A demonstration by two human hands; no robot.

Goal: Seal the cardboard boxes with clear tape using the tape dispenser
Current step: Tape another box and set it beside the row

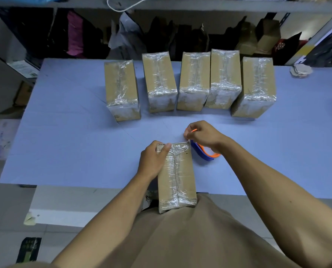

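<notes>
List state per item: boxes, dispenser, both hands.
near box: taped along top seam and ends, far end on table, near end against the person's body
five far boxes: taped, standing in a row on the table
tape dispenser: held beside the near box's far right corner
left hand: grips near box's far left corner
right hand: grips tape dispenser

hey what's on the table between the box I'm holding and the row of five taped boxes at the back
Nothing: in the head view the blue table is bare between the held box and the back row.
</notes>
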